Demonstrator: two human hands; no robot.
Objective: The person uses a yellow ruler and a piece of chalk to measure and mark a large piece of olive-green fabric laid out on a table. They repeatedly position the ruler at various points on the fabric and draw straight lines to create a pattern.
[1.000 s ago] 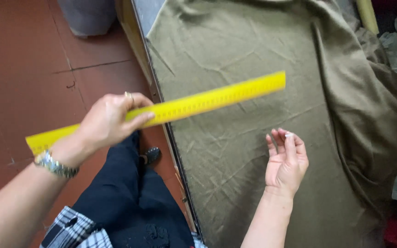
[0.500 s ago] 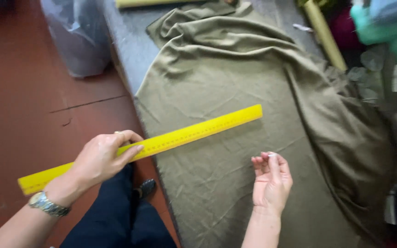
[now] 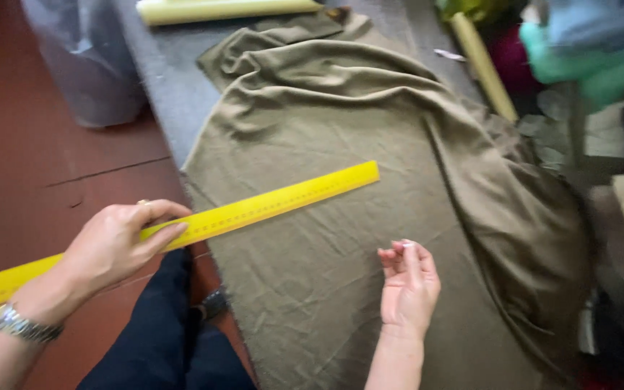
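A single view comes from a camera worn on the person's head, looking steeply down and slightly forward over the person's own arms and legs. It sits close to the work: the left hand [image 3: 113,245] and right hand [image 3: 407,287] enter from the near edge at the bottom, and the dark trousers [image 3: 164,339] fill the near middle. The view faces away from the body along the grey table [image 3: 160,79], whose far end reaches the top edge. The olive cloth [image 3: 341,144] takes up the centre, the red floor [image 3: 30,180] the left side, and stacked fabrics [image 3: 594,50] the far right corner. The right edge is blurred.
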